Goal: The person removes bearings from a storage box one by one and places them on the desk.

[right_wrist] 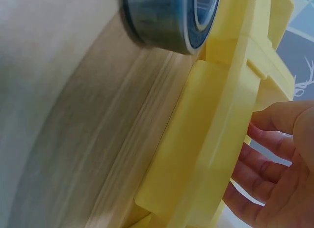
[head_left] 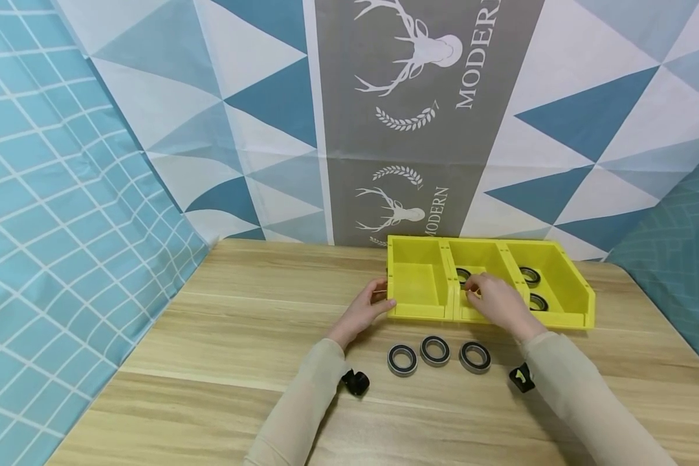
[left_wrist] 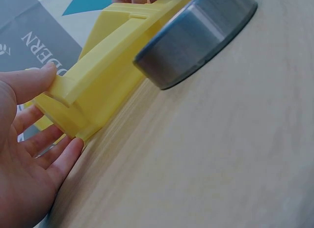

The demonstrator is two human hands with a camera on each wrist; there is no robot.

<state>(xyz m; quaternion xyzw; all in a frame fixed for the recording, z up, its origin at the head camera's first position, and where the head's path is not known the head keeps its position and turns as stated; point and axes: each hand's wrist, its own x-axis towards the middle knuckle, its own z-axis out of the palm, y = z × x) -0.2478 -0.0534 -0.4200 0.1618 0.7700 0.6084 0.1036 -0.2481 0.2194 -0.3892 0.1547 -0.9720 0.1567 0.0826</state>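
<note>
A row of joined yellow bins (head_left: 416, 312) stands at the back of the table. My left hand (head_left: 366, 310) grips its left front corner, the thumb on the front lip and the fingers against the side, as the left wrist view shows. My right hand (head_left: 495, 303) reaches over the front lip into the middle bin, close to a bearing (head_left: 462, 274) lying there. The lip hides its fingertips in the right wrist view, so I cannot tell whether they hold anything. Two more bearings, one at the back (head_left: 530, 276) and one nearer the front (head_left: 538, 302), lie in the right bin.
In front of the bins lie three black-and-silver bearings, the left (head_left: 402, 360), the middle (head_left: 435, 350) and the right (head_left: 474, 357). Patterned cloth (head_left: 268, 129) hangs behind the wooden table (head_left: 210, 362). Small black devices (head_left: 356, 382) sit at both wrists.
</note>
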